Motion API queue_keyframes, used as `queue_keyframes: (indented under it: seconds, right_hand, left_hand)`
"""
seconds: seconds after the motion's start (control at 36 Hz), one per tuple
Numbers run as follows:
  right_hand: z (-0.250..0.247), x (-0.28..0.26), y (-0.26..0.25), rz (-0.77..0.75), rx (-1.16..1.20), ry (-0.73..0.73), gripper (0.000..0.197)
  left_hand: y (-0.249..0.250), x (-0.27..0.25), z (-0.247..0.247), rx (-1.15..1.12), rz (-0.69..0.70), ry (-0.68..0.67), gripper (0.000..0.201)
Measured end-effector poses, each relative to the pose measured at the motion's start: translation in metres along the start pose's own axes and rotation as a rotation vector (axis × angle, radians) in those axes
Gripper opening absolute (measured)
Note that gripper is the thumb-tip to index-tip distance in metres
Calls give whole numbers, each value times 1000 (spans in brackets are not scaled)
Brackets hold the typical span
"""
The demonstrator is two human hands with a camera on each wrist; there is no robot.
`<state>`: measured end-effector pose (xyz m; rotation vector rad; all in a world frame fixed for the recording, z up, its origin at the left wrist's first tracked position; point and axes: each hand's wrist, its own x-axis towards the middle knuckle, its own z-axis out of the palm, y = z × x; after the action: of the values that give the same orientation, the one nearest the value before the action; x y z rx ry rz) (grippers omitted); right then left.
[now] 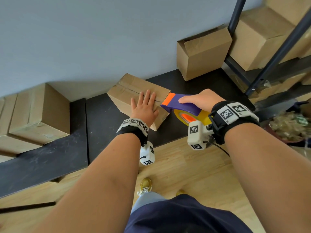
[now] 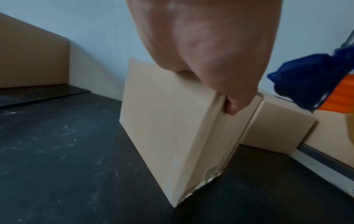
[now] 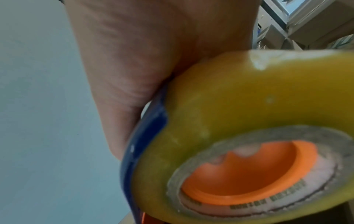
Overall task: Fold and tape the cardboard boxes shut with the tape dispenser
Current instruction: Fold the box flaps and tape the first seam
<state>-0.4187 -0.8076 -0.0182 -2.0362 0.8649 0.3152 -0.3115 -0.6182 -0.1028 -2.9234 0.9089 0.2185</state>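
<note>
1. Writing: small dark print runs round the tape roll's (image 3: 254, 115) paper core in the right wrist view, too blurred to read. The white wrist bands carry black-and-white square code markers; no brand names show.
2. Box (image 1: 134, 96): a closed cardboard box sits at the centre of the head view on a black counter (image 1: 50, 157), its flaps meeting in a seam along the top.
3. Left hand (image 1: 144, 106): flat on the box top, fingers straight and spread, pressing the flaps down; the thumb lies over the near edge.
4. Right hand (image 1: 200, 100): curled round a blue tape dispenser (image 1: 178, 105), just right of centre. Its orange front end touches the box's right end at the seam. The yellow roll hangs beneath.
5. Other boxes: two stacked at left (image 1: 38, 113), one with loose flaps at upper right (image 1: 202, 54), more on a dark metal shelf (image 1: 269, 52) at far right.
6. Room: pale blue-grey wall (image 1: 84, 31) behind the counter, light wood floor (image 1: 193, 174) below, a yellow shoe (image 1: 145, 185) at lower centre.
</note>
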Motion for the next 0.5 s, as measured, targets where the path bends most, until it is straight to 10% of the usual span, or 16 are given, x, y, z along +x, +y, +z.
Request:
queue_keyframes:
  seconds: [0.5]
  right_hand:
    - [31,12,15,33,-119,32,65]
  left_hand:
    - [-2,0,1,-26,8,8,69]
